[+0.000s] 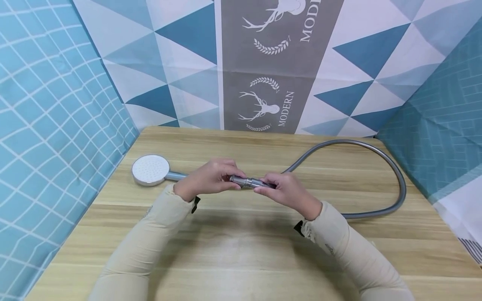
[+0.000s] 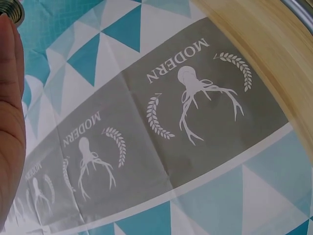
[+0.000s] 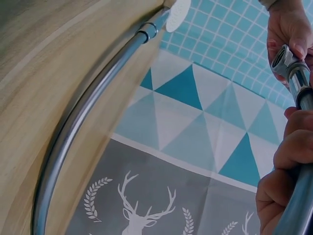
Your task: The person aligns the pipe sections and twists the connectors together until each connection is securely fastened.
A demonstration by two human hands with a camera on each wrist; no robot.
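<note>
In the head view my left hand (image 1: 212, 177) pinches a silver metal hose fitting (image 1: 238, 181) between thumb and fingers. My right hand (image 1: 288, 190) grips the end of a grey shower hose (image 1: 401, 179) just beside it, and fitting and hose end lie in one line above the table. The right wrist view shows the fitting (image 3: 282, 61) with its open round mouth toward the left hand's thumb, while curled right fingers (image 3: 288, 152) wrap the hose. A threaded metal opening (image 2: 12, 11) peeks over the left hand at the corner of the left wrist view.
A round white shower head (image 1: 150, 168) lies on the wooden table (image 1: 233, 259) at the left, its handle passing behind the left hand. The hose loops wide across the right side. Patterned sheets (image 1: 188, 62) stand along the back and both sides.
</note>
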